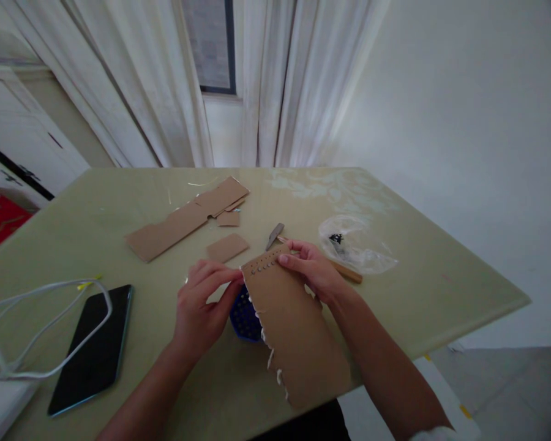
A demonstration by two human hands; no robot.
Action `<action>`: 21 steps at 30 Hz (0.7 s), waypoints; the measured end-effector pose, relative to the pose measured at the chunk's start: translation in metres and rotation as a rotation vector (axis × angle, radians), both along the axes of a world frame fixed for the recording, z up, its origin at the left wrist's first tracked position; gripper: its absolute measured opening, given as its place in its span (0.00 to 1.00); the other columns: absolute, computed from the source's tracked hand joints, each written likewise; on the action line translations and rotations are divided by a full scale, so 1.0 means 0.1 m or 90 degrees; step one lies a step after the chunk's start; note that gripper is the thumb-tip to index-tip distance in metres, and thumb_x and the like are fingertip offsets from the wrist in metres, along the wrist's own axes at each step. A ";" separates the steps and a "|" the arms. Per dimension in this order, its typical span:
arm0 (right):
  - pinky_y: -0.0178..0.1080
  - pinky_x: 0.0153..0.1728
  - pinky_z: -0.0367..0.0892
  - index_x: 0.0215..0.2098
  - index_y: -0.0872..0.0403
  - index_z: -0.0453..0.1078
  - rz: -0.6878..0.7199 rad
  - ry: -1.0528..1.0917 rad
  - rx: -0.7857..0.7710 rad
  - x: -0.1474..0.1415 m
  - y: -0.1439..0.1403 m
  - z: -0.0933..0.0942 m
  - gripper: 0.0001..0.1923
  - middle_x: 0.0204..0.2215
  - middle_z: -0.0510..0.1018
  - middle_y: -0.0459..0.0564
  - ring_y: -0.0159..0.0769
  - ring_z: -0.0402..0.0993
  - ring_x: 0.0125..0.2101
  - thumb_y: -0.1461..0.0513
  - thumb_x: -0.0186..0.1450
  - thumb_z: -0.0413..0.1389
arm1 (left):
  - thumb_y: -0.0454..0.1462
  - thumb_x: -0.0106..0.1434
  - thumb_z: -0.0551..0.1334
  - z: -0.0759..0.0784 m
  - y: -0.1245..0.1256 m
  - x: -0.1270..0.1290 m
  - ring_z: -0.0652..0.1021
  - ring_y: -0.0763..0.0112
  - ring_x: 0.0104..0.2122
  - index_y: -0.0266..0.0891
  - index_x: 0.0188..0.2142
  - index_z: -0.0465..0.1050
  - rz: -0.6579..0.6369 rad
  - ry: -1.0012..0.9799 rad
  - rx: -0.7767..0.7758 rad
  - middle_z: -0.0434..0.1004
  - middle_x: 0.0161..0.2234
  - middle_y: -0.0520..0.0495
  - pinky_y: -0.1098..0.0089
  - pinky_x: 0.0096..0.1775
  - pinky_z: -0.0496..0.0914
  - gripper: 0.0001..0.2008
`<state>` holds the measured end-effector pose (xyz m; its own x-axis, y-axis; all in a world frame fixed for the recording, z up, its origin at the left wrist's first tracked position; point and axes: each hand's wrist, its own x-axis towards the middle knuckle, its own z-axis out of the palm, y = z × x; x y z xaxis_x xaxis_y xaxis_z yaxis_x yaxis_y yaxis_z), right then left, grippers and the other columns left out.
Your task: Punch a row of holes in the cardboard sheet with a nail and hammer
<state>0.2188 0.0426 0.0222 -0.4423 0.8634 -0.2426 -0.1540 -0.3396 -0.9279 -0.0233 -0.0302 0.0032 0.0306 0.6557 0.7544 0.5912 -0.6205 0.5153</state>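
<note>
Since the cardboard panel [294, 324] is only held up off the table [408, 288] by fingertips, tilted toward the camera, that's where I'd worry first. It has a row of small punched holes along its top edge and white thread [269, 358] laced down its left edge in loose-looking stitches. The left hand [202, 309] is pinching the panel's top left corner, thumb and forefinger pressed together on it or maybe on the thread end, can't quite tell which. The right hand [314, 269] has its fingers curled over the top right edge, thumb hidden behind.

My guess at the risks: pull too hard and the thread could tear through the cardboard between holes, since they sit close to the edge. The slack stitches could also snag or tangle.

Just behind the panel sits a blue perforated thing [243, 315], easy to knock. Past the right hand lies a wooden-handled tool [344, 269] with a metal tip, near enough to nudge, plus a plastic bag [356, 248]. Cardboard offcuts [188, 220] lie further back, and a phone [94, 346] with a white cable [41, 324] is well off left.
</note>
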 end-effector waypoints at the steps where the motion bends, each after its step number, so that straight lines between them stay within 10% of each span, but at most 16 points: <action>1: 0.35 0.34 0.73 0.39 0.52 0.77 0.003 -0.001 0.000 -0.01 -0.01 0.01 0.28 0.35 0.87 0.48 0.35 0.83 0.32 0.46 0.52 0.80 | 0.32 0.72 0.69 0.00 -0.01 0.01 0.79 0.68 0.35 0.43 0.41 0.82 -0.004 0.007 0.004 0.82 0.35 0.52 0.66 0.41 0.72 0.04; 21: 0.33 0.28 0.70 0.34 0.52 0.70 0.008 -0.011 -0.021 -0.06 -0.09 0.07 0.30 0.30 0.84 0.44 0.33 0.80 0.27 0.47 0.50 0.81 | 0.29 0.70 0.70 0.02 -0.07 0.04 0.77 0.68 0.33 0.44 0.41 0.83 0.021 0.018 0.066 0.80 0.31 0.51 0.66 0.37 0.73 0.07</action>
